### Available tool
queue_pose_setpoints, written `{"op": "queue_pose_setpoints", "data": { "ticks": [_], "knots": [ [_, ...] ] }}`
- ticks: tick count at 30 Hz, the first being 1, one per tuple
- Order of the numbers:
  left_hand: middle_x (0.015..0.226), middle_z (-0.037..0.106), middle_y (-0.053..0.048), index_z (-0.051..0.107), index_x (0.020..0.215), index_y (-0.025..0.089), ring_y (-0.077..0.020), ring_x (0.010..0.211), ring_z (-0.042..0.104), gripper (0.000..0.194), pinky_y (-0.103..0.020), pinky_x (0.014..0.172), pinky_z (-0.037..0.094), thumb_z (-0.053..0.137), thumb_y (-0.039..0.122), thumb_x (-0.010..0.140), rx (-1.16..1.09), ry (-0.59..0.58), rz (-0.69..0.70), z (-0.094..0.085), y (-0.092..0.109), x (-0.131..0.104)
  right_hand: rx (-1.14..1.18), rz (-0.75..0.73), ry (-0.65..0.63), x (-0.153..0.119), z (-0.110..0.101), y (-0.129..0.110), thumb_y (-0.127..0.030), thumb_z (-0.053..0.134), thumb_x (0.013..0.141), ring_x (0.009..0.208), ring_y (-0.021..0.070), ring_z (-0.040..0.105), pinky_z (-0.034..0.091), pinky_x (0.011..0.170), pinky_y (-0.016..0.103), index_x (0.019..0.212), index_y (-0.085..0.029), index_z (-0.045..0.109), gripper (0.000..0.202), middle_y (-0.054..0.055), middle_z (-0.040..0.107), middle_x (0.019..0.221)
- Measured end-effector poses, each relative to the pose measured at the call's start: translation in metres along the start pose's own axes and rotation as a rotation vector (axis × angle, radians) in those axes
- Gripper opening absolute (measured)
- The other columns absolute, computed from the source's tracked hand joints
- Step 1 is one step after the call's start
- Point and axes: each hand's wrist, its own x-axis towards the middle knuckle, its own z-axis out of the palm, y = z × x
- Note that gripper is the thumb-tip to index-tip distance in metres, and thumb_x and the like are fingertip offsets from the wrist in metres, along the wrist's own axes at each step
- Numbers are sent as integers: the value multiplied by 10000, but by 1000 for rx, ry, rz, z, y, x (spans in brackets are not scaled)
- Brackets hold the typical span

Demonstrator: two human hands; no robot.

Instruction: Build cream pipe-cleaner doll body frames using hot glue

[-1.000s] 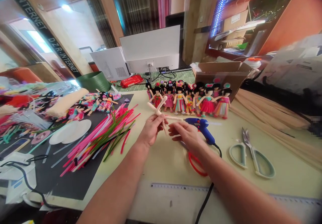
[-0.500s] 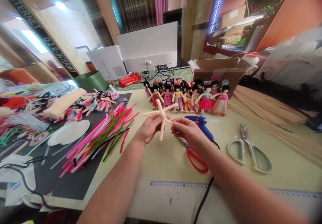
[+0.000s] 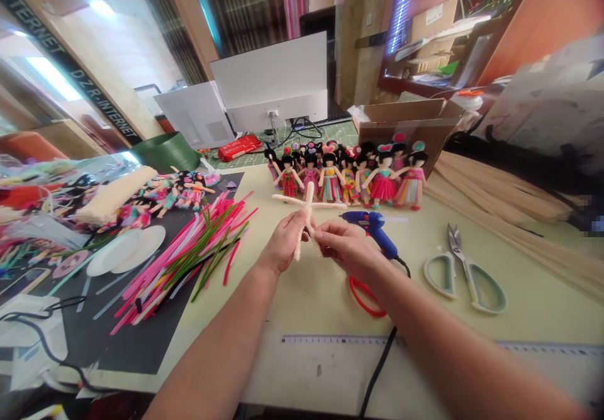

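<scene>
Between my two hands is a cream pipe-cleaner doll body (image 3: 309, 204), upright, with a head, two arms stretched sideways and two legs pointing down. My left hand (image 3: 285, 239) pinches it at the waist and near one leg. The fingers of my right hand (image 3: 344, 239) are closed on the other leg. Just past my right hand lies a blue glue gun (image 3: 375, 226) with a black cord. Red-handled scissors (image 3: 365, 300) rest partly hidden under my right hand and forearm. Behind the body stand several finished dolls (image 3: 333, 178) in colourful skirts.
Pink, green and white pipe cleaners (image 3: 189, 250) lie on a black mat at left, near white plates (image 3: 136, 250). Large scissors (image 3: 465, 269) sit at right. A ruler (image 3: 330, 339) runs along the front. A cardboard box (image 3: 406, 124) and a monitor (image 3: 274, 80) stand behind.
The doll body has turned upright: its arms now spread level and its legs hang down. My right hand has moved slightly down and left along with the leg. The view has shifted slightly.
</scene>
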Motion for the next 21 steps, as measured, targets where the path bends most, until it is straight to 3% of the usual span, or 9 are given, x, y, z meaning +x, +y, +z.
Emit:
{"op": "queue_pose_setpoints", "data": {
  "ticks": [14, 21],
  "knots": [
    [658, 535, 7, 603, 841, 167, -94, 532, 461, 395, -223, 500, 375, 573, 560, 825, -114, 147, 78, 20, -7, -8, 120, 9, -33, -3, 7, -1, -433, 749, 716, 587, 106, 471, 381, 611, 269, 713, -171, 636, 286, -14, 546, 614],
    [695, 552, -15, 571, 757, 160, -106, 575, 494, 418, -235, 529, 393, 533, 567, 847, -157, 148, 112, 24, -5, -11, 265, 110, -82, -8, 12, -3, -381, 781, 689, 583, 90, 462, 370, 607, 250, 664, -169, 607, 276, -28, 530, 614]
  ]
}}
